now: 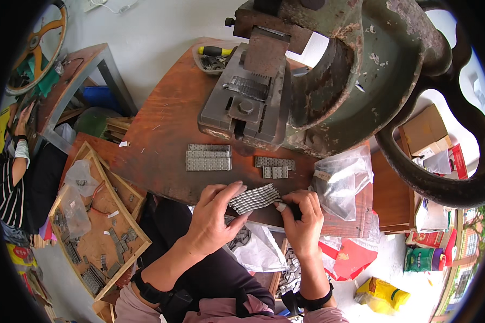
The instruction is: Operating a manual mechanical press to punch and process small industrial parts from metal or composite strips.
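Bundle of ribbed metal strips (255, 198), silver-grey, one item; located in mid-air at the near edge of the worktable, between the two hands, slightly tilted with its right end the higher; left hand (213, 218), thumb below and index finger above, parted by about the depth of the bundle and gripping its left end; right hand (303, 219), thumb and fingertips drawn close together in a pinch on the bundle's right end, the other fingers curled; worktable (164, 126), red-brown wood with dark wear; upon it, beyond the bundle and to the left, a stack of flat metal strips (209, 158), grey, dotted; to the right of that, well apart, a smaller group of metal pieces (275, 162), laid as a longer row with a shorter one just nearer the person; right of these, a clear plastic bag (340, 185), crumpled, at the table's right side; behind, a large green-grey press (385, 81), paint chipped, with a bolted die block (246, 107) toward its left; beside the block, a plastic tub (213, 63) with a yellow-and-black handle (214, 51) across it; lower left, a shallow wooden tray (105, 212) containing loose metal parts.
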A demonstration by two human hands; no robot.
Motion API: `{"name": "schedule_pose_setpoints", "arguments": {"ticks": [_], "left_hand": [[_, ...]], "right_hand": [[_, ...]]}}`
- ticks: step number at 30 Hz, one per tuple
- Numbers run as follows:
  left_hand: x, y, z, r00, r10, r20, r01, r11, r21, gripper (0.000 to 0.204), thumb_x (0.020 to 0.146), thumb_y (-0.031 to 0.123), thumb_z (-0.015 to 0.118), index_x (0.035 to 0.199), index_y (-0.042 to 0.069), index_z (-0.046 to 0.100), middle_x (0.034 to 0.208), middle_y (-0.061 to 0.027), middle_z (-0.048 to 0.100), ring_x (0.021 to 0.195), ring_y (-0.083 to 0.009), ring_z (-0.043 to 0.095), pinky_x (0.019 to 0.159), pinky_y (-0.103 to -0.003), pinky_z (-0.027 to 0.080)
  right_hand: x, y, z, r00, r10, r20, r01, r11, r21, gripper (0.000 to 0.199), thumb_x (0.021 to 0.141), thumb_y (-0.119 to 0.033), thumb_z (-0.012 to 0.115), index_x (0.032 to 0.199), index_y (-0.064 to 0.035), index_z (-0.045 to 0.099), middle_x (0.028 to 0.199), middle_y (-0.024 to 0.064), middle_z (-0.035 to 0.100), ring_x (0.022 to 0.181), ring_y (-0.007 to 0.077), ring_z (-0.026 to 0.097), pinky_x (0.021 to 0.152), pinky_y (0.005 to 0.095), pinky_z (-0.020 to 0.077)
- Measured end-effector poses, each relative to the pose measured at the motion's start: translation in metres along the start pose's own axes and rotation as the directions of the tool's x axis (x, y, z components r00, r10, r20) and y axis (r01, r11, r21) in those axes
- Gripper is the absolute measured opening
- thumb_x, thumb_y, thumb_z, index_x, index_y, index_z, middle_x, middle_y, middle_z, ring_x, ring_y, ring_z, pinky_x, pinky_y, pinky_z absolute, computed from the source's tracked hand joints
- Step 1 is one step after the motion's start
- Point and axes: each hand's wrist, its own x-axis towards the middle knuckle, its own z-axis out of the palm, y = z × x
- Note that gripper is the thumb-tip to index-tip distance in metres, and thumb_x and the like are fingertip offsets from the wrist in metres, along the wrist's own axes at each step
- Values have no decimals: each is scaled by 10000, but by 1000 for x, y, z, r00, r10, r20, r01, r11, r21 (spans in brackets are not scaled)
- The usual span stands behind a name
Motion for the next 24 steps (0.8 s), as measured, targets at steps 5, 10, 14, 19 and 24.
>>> {"name": "schedule_pose_setpoints", "arguments": {"ticks": [5, 10, 14, 19, 24], "left_hand": [[1, 2, -1, 999, -32, 3, 32, 999, 4, 720, 651, -13, 797, 1261, -19, 416, 1080, -151, 642, 987, -263, 595, 839, -334, 500], [1, 4, -2, 998, -63, 21, 63, 998, 14, 714, 658, 8, 799, 1262, -17, 420, 1069, -147, 648, 982, -269, 591, 840, -340, 491], [2, 4, -2, 998, -55, 13, 54, 998, 11, 695, 669, 39, 796, 1261, -29, 438, 1070, -148, 632, 970, -283, 575, 844, -360, 483], [2, 4, -1, 998, -65, 1, 65, 998, 0, 687, 685, 56, 788, 1271, -44, 442, 1074, -153, 616, 971, -290, 560, 848, -368, 483], [3, 6, 0, 996, -90, -19, 90, 996, -26, 679, 704, 46, 772, 1282, -48, 430, 1043, -163, 613, 946, -296, 562, 833, -372, 484]], "right_hand": [[0, 0, 0, 1000, 11, -5, -11, 1000, -4, 213, 692, 10, 734, 854, -17, 598, 868, 116, 617, 829, 283, 591, 735, 358, 479], [0, -1, -1, 1000, 5, 13, -5, 1000, 0, 206, 701, 20, 713, 858, -31, 588, 882, 108, 620, 841, 298, 579, 751, 382, 472], [0, -1, -1, 1000, 23, 13, -24, 1000, 18, 197, 711, -3, 729, 856, -18, 596, 898, 123, 632, 827, 287, 599, 746, 354, 483], [-2, 2, -3, 996, 86, 24, -87, 994, 61, 178, 746, -4, 711, 879, -17, 594, 893, 112, 630, 806, 253, 602, 744, 325, 479], [-4, 6, 0, 924, 363, -122, -319, 905, 281, 169, 857, 9, 612, 1021, 21, 568, 865, 77, 568, 762, 144, 545, 706, 267, 453]]}}
